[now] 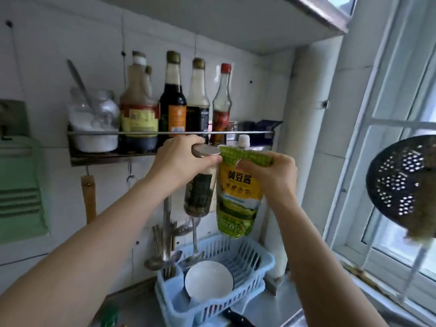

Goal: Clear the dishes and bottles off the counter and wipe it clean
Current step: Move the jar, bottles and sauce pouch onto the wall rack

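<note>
Hands both full: left hand (175,161) grips rigid glass metal-lidded jar (200,192) (fragile, slick); right hand (271,175) pinches floppy green-yellow sauce pouch (238,197) by its top.

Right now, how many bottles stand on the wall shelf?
5: four along the shelf, amber, dark, pale, red-capped; a fifth peeks behind the amber.
</note>
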